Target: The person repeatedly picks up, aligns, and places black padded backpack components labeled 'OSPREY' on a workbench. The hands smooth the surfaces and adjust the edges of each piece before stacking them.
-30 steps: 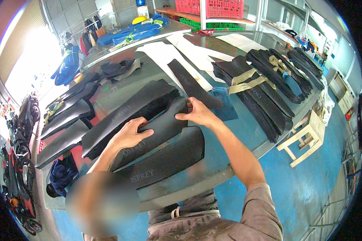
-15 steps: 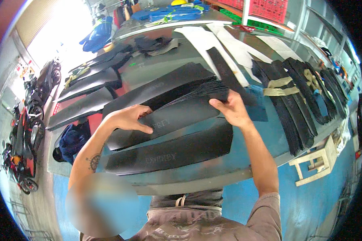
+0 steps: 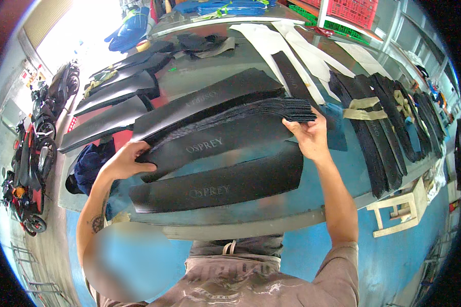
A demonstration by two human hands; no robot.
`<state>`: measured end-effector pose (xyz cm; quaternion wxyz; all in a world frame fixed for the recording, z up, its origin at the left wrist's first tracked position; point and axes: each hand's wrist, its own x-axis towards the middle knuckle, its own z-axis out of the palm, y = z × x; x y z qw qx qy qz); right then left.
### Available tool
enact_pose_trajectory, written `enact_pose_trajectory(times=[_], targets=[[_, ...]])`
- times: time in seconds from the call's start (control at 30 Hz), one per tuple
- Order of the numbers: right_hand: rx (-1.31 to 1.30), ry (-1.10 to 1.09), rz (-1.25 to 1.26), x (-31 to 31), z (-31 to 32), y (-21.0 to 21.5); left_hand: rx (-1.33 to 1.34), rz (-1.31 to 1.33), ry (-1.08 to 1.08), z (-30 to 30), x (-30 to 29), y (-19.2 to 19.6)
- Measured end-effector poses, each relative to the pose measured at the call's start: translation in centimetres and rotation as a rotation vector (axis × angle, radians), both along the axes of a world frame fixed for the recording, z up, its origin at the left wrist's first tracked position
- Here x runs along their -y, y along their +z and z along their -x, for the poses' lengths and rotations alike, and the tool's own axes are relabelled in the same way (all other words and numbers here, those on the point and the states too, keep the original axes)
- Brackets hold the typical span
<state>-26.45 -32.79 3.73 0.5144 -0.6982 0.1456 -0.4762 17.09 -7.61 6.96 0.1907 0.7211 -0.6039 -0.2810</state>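
Left hand (image 3: 123, 161) shifted leftward along black stack (image 3: 235, 134), layered edges fanned.

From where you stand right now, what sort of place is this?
Probably a workshop or small factory: a big table bears stacks of similar black pieces, some tied with tan strips, and red plastic crates sit beyond it.
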Motion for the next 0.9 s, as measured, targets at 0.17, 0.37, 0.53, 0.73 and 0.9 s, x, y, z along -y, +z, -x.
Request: enact_pose_trajectory(times=[0.17,0.37,0.53,0.73,0.9], targets=[[0.209,-0.111,0.087,0.0,0.6,0.6,0.180,0.494,0.127,2.1,-2.0,2.9],[0.323,-0.206,0.014,-2.8,4.5,3.2,0.184,0.570,0.196,5.9,-6.7,9.0],[0.106,-0.384,-0.184,-11.1,10.5,1.4,-0.045,0.316,0.229,8.8,-14.3,9.4],[-0.159,-0.305,-0.583,-18.5,12.7,1.1,-0.566,-0.192,0.464,12.2,-18.2,3.5],[-0.318,-0.302,-0.760,-17.5,12.0,-2.1,-0.667,-0.114,0.457,11.4,-15.6,-1.5]])
